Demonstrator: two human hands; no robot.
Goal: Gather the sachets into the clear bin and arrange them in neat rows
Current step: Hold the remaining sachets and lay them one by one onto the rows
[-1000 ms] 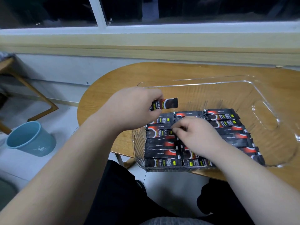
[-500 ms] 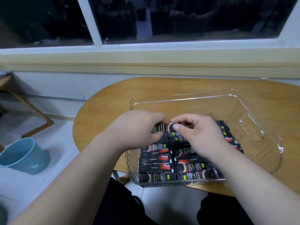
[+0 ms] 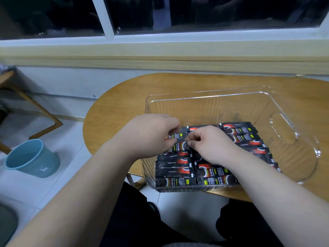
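Note:
A clear plastic bin [image 3: 222, 97] stands on the wooden table, overhanging its near edge. Several black and red sachets [image 3: 175, 162] lie in rows across the bin's near half. My left hand [image 3: 151, 136] and my right hand [image 3: 208, 143] meet over the left rows and both pinch one sachet [image 3: 179, 146], the left at its left end, the right at its right end, low among the rows. My hands hide the sachets beneath them.
The round wooden table [image 3: 124, 104] ends close to my legs. A blue bucket [image 3: 32, 157] stands on the tiled floor at the left, near a wooden chair leg [image 3: 41, 111]. A window sill runs along the back wall.
My left hand brought the sachet down from above the bin into the rows. My right hand came up to take its other end, and both hands lowered it.

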